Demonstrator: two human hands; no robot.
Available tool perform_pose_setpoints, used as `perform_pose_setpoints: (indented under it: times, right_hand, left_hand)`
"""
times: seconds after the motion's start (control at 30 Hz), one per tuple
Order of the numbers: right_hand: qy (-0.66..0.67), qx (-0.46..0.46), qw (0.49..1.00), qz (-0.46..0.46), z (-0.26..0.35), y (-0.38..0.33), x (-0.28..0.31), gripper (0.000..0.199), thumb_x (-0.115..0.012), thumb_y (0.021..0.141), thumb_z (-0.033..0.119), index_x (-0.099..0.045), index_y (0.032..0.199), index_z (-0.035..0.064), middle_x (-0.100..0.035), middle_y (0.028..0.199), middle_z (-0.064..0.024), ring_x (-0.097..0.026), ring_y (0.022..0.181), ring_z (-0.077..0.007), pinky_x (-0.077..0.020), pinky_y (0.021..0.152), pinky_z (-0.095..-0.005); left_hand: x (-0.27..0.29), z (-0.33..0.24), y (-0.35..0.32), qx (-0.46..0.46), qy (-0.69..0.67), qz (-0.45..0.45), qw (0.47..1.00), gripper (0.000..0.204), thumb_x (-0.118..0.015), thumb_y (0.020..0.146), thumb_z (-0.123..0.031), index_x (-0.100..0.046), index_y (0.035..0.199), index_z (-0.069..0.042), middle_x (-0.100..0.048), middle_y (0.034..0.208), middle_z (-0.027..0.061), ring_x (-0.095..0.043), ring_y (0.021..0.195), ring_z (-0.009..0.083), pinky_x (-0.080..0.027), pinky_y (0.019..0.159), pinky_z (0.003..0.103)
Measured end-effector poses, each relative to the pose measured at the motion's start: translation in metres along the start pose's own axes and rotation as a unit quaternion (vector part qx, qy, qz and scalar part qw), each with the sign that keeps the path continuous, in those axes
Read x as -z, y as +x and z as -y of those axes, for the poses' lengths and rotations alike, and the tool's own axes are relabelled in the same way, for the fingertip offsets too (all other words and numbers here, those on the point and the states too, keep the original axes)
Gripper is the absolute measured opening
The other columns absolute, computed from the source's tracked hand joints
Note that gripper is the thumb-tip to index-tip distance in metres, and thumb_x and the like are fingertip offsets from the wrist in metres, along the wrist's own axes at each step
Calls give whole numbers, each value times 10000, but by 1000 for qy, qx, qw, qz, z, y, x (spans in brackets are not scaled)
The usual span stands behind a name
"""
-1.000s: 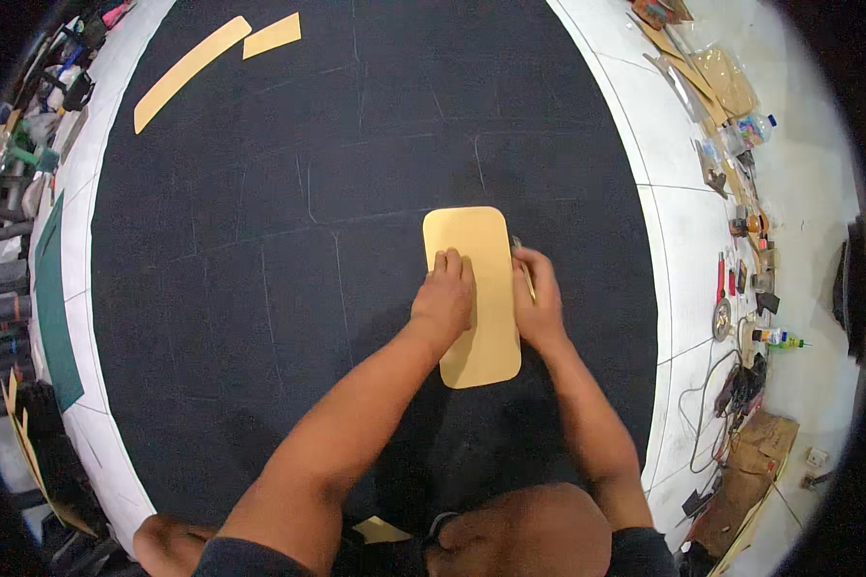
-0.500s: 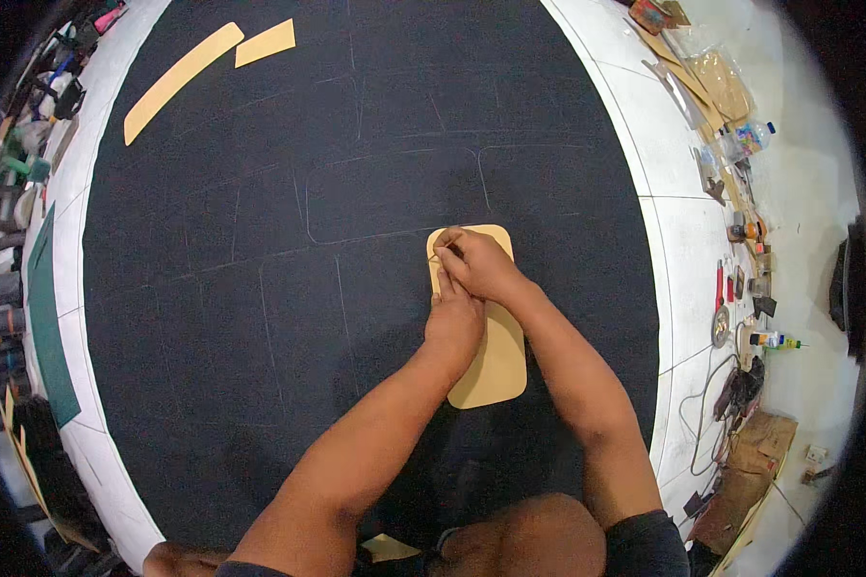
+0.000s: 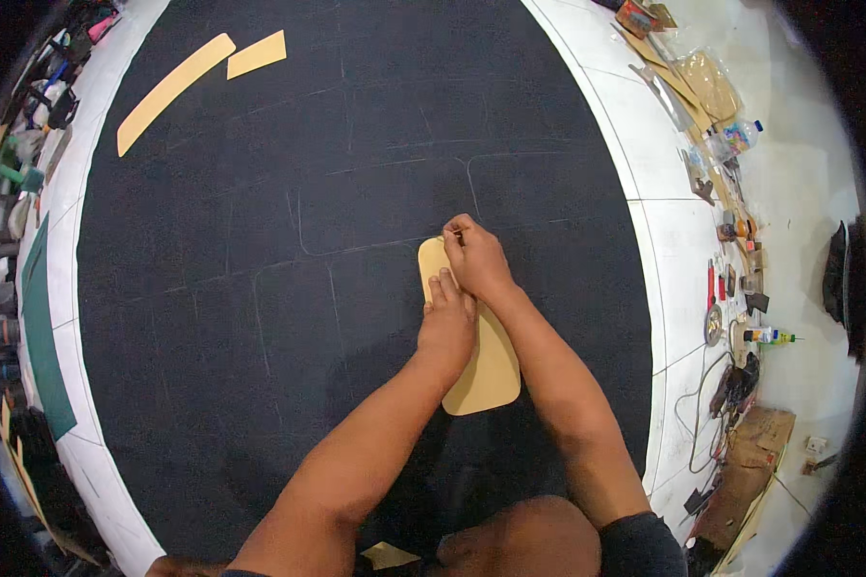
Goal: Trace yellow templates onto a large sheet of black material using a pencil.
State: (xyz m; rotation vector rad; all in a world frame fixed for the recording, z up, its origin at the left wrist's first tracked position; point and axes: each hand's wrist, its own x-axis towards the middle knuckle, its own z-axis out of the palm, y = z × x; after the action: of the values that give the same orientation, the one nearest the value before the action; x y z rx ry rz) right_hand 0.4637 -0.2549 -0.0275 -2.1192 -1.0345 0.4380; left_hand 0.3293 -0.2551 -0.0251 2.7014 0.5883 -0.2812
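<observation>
A tan card pattern piece [image 3: 491,377] with rounded corners lies on a large black cloth [image 3: 202,385]. My left hand [image 3: 446,322] presses flat on the middle of it, fingers stretched toward its far end. At the far edge of the card my right hand [image 3: 479,258] pinches a thin, pencil-like stick, mostly hidden by the fingers. Faint pale lines run over the cloth, some with rounded corners, to the left of and beyond the card.
Two more tan pieces, a long curved strip [image 3: 175,91] and a short one [image 3: 258,55], lie at the far left. White floor tiles [image 3: 611,125] border the cloth. Along the right stand a plastic bottle [image 3: 741,137], tools and cardboard [image 3: 755,457]; a green sheet [image 3: 43,346] lies left.
My right hand has moved from the card's far left corner rightward along its far edge. My left hand stays pressed on the card. The whole view has shifted slightly.
</observation>
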Motion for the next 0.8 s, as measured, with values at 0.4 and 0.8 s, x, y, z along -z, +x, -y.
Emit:
perform_pose_setpoints:
  times: [0.4,0.8]
  right_hand:
    - [-12,-70,994,-78,-35,-16,42,187,-553,993,196,-593,1054,23,-696,1011,-229,-667,957,-443,-520,825,-512]
    - [-108,-48,992,-38,-42,-74,52,165,-512,1001,208,-563,1071,68,-678,1038,-187,-652,966,-425,-519,801,-547]
  left_hand:
    - [7,5,-2,0,28,39,999,1143,-955,615,-287,-323,1528,-18,-199,1566,405,-277,1470,531,-516,1071,464]
    - [27,-2,-3,12,12,107,994,1155,-944,650,-269,-285,1598,-238,-102,1594,400,-263,1466,555,-537,1031,490]
